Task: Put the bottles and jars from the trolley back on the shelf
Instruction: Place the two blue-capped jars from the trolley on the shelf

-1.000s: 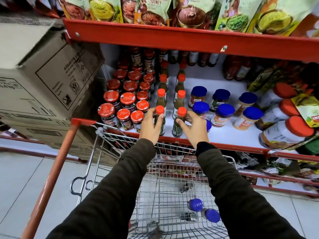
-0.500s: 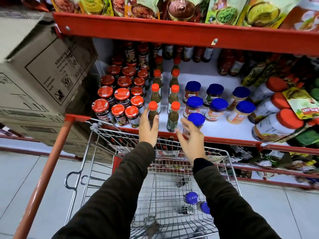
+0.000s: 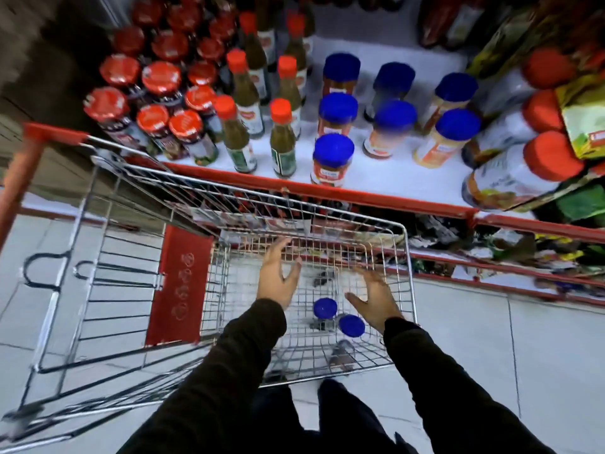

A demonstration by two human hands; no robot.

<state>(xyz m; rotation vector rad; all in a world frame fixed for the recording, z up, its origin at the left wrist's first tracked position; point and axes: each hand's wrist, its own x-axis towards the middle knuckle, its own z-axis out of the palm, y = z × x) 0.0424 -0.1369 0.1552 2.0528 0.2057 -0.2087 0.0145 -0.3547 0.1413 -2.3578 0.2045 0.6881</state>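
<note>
Two blue-lidded jars (image 3: 325,308) (image 3: 351,325) lie at the bottom of the wire trolley (image 3: 407,263). My left hand (image 3: 277,276) hovers open inside the basket, up and left of them. My right hand (image 3: 375,296) is open too, just right of the jars, fingers spread, touching neither. On the white shelf (image 3: 386,178) stand green sauce bottles with orange caps (image 3: 283,139), red-lidded jars (image 3: 193,136) and blue-lidded jars (image 3: 332,160). Both hands hold nothing.
Large orange-lidded jars (image 3: 510,178) lie on their sides at the shelf's right end, beside yellow pouches (image 3: 586,122). The trolley's red handle (image 3: 19,172) and folded red child seat (image 3: 178,283) are at left. A lower shelf with packets (image 3: 523,253) runs under the red edge.
Both hands have left the bottles on the shelf front and dropped down into the trolley basket toward the two blue-lidded jars. The view has tilted downward.
</note>
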